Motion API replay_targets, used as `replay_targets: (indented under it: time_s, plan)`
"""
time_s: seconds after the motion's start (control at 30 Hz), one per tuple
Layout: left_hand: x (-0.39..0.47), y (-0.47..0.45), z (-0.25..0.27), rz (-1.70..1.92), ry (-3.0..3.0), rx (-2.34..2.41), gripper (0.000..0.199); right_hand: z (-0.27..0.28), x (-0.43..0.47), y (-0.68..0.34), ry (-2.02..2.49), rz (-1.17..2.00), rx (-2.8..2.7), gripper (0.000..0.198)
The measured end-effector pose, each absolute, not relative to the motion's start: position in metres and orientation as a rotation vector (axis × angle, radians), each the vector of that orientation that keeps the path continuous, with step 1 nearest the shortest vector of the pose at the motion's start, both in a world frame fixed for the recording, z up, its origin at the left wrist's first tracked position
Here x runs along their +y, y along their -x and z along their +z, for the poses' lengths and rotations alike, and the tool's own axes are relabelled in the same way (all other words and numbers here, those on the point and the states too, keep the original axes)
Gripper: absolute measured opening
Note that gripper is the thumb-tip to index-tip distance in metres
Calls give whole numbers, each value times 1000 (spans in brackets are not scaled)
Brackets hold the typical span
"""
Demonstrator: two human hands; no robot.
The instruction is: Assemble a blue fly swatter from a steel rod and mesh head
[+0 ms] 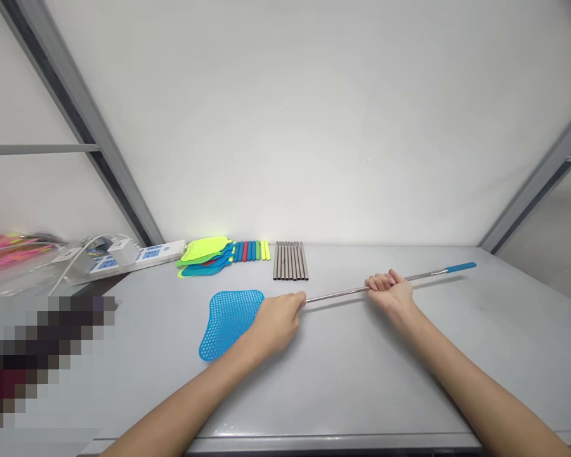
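A fly swatter with a blue perforated head [226, 320], a thin metal telescopic rod [337, 294] and a blue grip [461, 267] is held slantwise above the table. My left hand [280, 317] is closed around the rod close to the head, covering where the two join. Further right, my right hand [389, 289] wraps the rod with its fingers curled over. The rod is drawn out long between and beyond my hands, and the blue grip sticks out past my right hand.
Behind my hands lie a row of metal rods [290, 261], several coloured grips [250, 251] and a stack of swatter heads [204, 251]. A white power strip [159, 253] with a plugged adapter [124, 252] is at the left. Pink items in plastic [14, 254] lie beyond the table's left edge.
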State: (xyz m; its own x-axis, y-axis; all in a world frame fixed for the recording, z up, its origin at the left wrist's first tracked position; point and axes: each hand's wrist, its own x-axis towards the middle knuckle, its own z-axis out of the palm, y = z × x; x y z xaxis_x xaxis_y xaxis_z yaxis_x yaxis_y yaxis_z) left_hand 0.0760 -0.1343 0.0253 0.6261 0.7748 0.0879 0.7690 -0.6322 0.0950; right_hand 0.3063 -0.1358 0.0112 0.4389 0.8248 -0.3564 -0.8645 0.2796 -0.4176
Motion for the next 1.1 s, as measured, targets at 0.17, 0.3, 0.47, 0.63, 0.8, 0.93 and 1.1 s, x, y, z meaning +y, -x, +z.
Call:
replay_targets:
  time_s: [0.17, 0.3, 0.47, 0.63, 0.8, 0.93, 1.1]
  plan:
    - [-134, -73, 24, 186, -2759, 1396, 23, 6, -138, -299, 613, 1121, 37, 31]
    - [-133, -73, 23, 179, -2759, 1408, 24, 5, -140, -295, 610, 1113, 28, 31]
    - [-135, -72, 27, 155, -2768, 1433, 21, 5, -143, -291, 596, 1106, 15, 31]
    - [-135, -71, 27, 133, -2713, 1473, 22, 5, -145, -286, 588, 1109, 7, 32]
    - [-134, -71, 23, 151, -2780, 1447, 23, 6, -147, -279, 581, 1127, 32, 31]
    - [-136, -72, 20, 150, -2822, 1449, 23, 6, -149, -274, 582, 1137, 62, 30]
    - [-139, -75, 20, 120, -2818, 1465, 20, 7, -151, -270, 585, 1137, 77, 31]
